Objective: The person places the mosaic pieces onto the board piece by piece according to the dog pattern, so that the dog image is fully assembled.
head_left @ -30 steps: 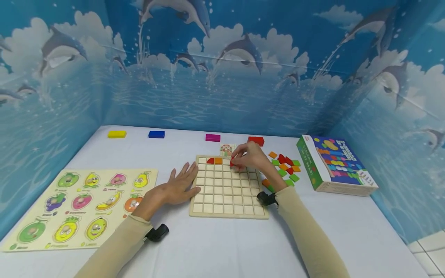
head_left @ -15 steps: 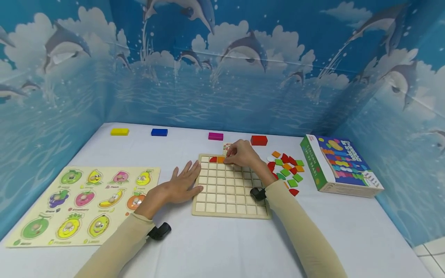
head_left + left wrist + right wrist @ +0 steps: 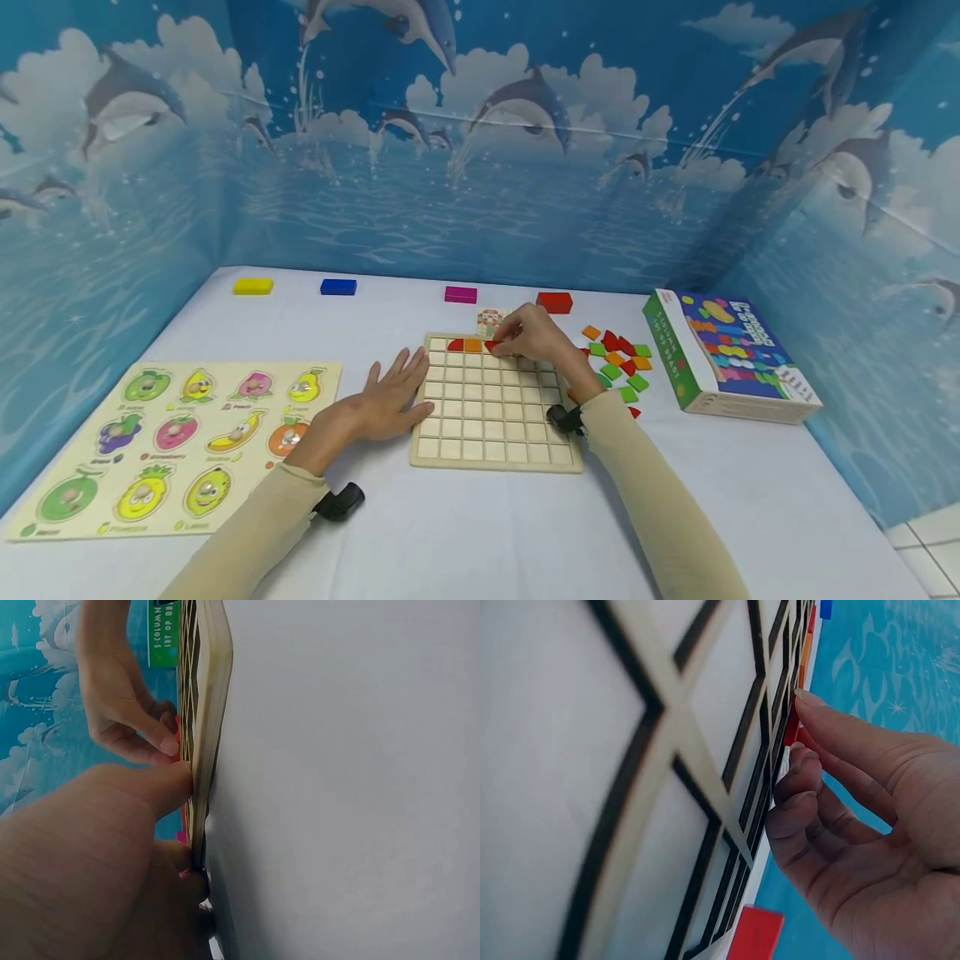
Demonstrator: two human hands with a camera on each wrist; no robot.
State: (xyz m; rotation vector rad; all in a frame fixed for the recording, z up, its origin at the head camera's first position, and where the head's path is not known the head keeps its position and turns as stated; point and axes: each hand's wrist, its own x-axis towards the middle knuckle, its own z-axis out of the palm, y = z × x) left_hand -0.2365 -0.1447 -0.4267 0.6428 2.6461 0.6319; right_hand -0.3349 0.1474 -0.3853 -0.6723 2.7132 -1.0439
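A wooden grid board (image 3: 483, 408) lies flat on the white table. In its far row sit a red curved piece (image 3: 455, 345) and, beside it, an orange square (image 3: 472, 345). My right hand (image 3: 534, 333) pinches another red piece (image 3: 791, 726) between thumb and finger, at that row just right of the orange square. The fingertips partly cover this piece. My left hand (image 3: 390, 398) lies with fingers spread at the board's left edge, its thumb (image 3: 176, 784) touching the rim. A small printed card (image 3: 491, 321) lies beyond the board, partly behind the right hand.
Loose red, green and orange pieces (image 3: 628, 393) lie right of the board, near a game box (image 3: 731, 354). A fruit puzzle board (image 3: 176, 450) lies on the left. Yellow (image 3: 253, 287), blue (image 3: 338, 287), magenta (image 3: 461, 295) and red (image 3: 555, 302) blocks line the back.
My right hand has carried the red piece left to the far row, by the orange square, then shifted slightly so more of the piece shows. The left hand stays at the board's edge.
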